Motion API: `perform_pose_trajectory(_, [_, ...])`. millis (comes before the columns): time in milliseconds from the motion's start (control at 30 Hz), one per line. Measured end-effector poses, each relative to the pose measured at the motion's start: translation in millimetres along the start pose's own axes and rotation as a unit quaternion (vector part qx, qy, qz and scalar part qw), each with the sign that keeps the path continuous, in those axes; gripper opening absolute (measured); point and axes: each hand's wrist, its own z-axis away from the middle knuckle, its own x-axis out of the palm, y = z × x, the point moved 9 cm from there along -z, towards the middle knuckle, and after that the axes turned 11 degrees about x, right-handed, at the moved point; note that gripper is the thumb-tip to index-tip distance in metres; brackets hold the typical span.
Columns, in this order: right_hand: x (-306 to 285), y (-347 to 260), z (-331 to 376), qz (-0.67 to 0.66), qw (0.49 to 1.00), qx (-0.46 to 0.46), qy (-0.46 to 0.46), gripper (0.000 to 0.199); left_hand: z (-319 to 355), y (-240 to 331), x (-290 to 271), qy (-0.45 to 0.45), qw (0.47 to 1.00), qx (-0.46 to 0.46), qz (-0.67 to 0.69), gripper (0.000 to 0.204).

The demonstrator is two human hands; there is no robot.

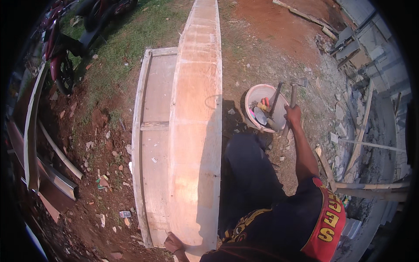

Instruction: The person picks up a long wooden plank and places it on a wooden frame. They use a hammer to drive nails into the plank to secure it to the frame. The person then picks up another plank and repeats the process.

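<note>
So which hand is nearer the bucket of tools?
Right. The right hand holds a hammer by its handle, right beside the bucket. The left hand rests far off, on the near end of the long plywood board.

Head cam, steep down, close-up.

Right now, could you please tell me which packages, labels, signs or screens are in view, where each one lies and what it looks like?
Small wrapper: on the red dirt left of the wooden frame, near its lower end; flat, pale grey.
Green scrap of packaging: on the dirt farther left; crumpled, green and white.
Sleeve band: on the person's right sleeve; red with yellow lettering.
No signs or screens.
</note>
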Motion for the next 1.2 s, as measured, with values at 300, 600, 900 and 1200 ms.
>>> perform_pose_trajectory(300, [276, -141, -76, -0.321, 0.85, 0.032, -0.416, 0.032, 65, -76, 95, 0.08, 0.658, 0.459, -0.592, 0.032])
perform_pose_trajectory(600, [345, -217, -82, -0.354, 0.783, 0.119, -0.497, 0.04, 33, -79, 79, -0.131, 0.922, 0.187, -0.313, 0.025])
perform_pose_trajectory(900, [295, -230, -84, -0.404, 0.804, 0.029, -0.435, 0.037, 21, 1, 7, -0.049, 0.994, 0.043, -0.092, 0.035])
perform_pose_trajectory(1200, [307, -218, -88, -0.395, 0.802, 0.027, -0.447, 0.033, 14, 1, 5, 0.042, 0.997, 0.053, -0.046, 0.064])
